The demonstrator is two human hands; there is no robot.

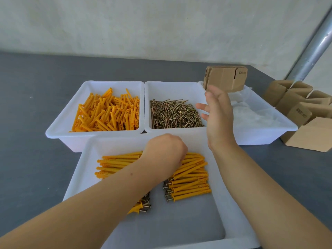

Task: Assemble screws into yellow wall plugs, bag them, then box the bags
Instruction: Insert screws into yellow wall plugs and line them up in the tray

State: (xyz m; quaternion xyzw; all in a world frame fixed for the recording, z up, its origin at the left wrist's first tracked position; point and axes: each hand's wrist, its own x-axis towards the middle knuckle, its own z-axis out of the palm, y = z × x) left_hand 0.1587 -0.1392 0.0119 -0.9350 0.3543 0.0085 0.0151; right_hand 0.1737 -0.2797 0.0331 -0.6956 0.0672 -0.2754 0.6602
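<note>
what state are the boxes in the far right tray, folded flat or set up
Folded flat. The cardboard boxes stand on edge as a thin stack at the back of the tray, with clear bags lying in front.

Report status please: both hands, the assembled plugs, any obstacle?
Left hand down on assembled plugs in near tray, grip hidden. Right hand open, raised by screw tray. No obstacle seen.
</note>
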